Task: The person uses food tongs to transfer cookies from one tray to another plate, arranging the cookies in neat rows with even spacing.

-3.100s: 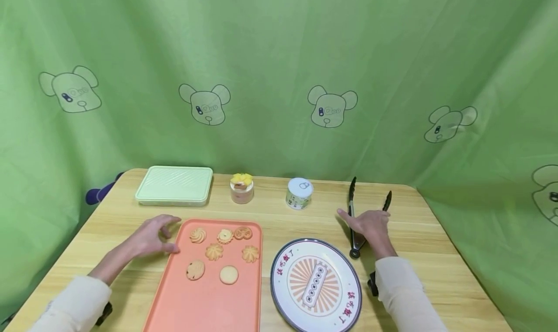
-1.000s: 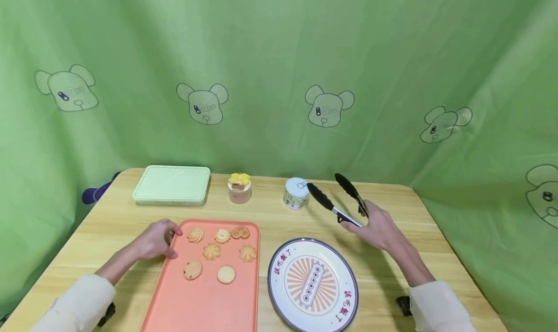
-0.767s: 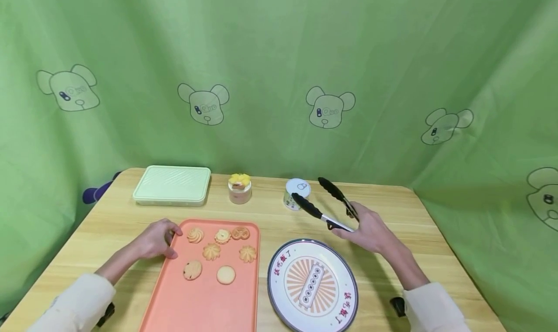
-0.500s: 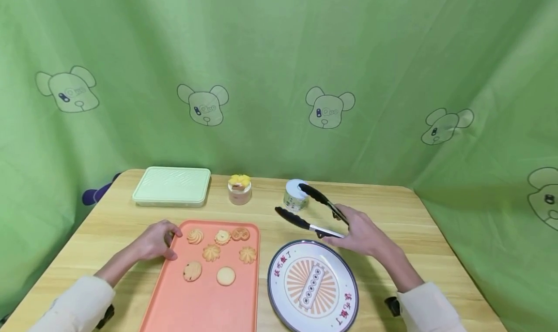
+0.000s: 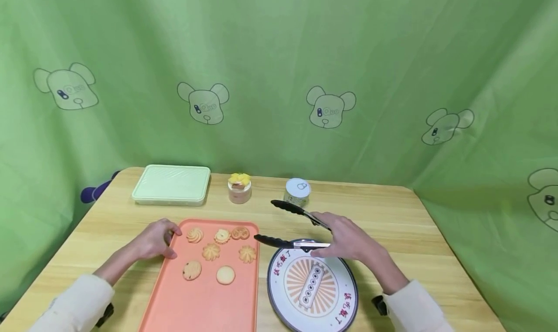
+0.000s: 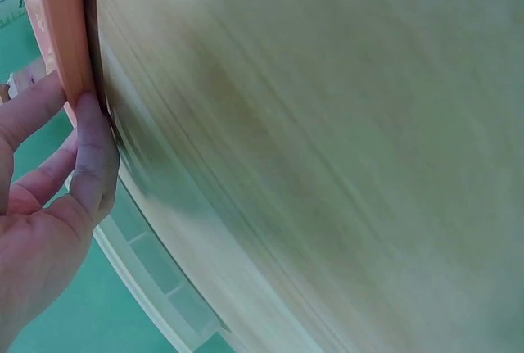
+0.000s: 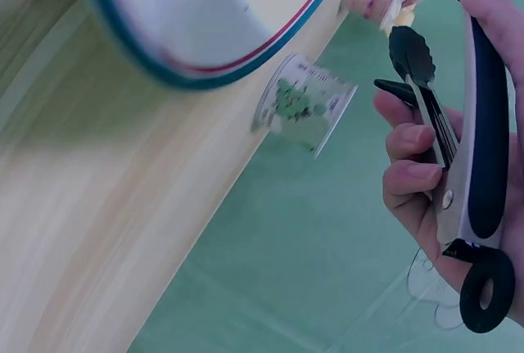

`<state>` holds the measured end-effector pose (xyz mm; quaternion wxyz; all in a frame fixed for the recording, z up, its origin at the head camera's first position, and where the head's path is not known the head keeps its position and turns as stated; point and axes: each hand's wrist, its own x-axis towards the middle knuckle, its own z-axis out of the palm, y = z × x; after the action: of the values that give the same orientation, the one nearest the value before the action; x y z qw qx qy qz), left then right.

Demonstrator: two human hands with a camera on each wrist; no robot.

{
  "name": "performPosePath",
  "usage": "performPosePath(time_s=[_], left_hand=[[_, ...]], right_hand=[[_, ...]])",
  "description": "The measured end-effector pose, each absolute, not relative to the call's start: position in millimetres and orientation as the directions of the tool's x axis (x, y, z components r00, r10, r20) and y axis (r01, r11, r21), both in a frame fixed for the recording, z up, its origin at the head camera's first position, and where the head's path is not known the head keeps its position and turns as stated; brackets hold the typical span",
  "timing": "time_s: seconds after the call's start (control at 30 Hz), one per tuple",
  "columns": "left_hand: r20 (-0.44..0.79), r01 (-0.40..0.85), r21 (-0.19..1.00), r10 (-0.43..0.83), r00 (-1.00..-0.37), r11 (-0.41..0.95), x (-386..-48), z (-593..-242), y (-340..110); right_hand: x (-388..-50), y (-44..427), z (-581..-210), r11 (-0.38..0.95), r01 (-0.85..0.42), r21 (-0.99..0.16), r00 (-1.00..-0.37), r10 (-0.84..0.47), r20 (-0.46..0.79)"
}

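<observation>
My left hand [image 5: 154, 240] is at the upper left edge of the orange tray [image 5: 198, 305]; the left wrist view has its fingertips pinching the tray's rim [image 6: 67, 33]. Several cookies lie towards the tray's far end, among them a round plain cookie [image 5: 225, 275] and a speckled one [image 5: 192, 270]. My right hand [image 5: 346, 237] holds black-tipped metal tongs [image 5: 301, 245] by the handles, their arms spread and nothing between the tips. They hang over the far rim of the white plate [image 5: 285, 293], the nearer tip close to the tray's right edge. The right wrist view shows fingers curled round the tongs [image 7: 471, 148].
Along the back of the wooden table [image 5: 375, 196] stand a pale green lidded box [image 5: 172, 184], a small cup with a yellow top [image 5: 240, 189] and a tin can [image 5: 297, 191]. A green curtain [image 5: 270, 143] hangs behind.
My right hand has picked the tongs up from the table and carried them left to the plate's far side. My left hand has taken the tray's edge. The cookies lie as before.
</observation>
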<state>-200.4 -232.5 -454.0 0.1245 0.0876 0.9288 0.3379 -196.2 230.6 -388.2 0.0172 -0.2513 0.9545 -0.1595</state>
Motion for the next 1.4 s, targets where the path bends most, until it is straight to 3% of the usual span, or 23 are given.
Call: performPosePath(time_s=[0.23,0.5,0.93,1.4], left_hand=[[-0.171,0.08,0.65,0.248,-0.954,0.756,-202,-456,-235],[-0.163,0.086,0.662,0.255,-0.953,0.744,-202,-455,-234],[-0.157,0.094,0.661,0.26,-0.953,0.745,-202,-456,-235],[-0.145,0.108,0.65,0.262,-0.954,0.752,-202,-454,-235]], right_hand=[[-191,211,-388,0.825,-0.463,-0.323,-0.866,-0.499,-0.034],[-188,194,-386,0.788,-0.54,-0.296,-0.815,-0.577,-0.048],[-185,174,-384,0.78,-0.579,-0.238,-0.783,-0.613,-0.103],[-182,160,-378,0.808,-0.572,-0.144,-0.798,-0.588,-0.131]])
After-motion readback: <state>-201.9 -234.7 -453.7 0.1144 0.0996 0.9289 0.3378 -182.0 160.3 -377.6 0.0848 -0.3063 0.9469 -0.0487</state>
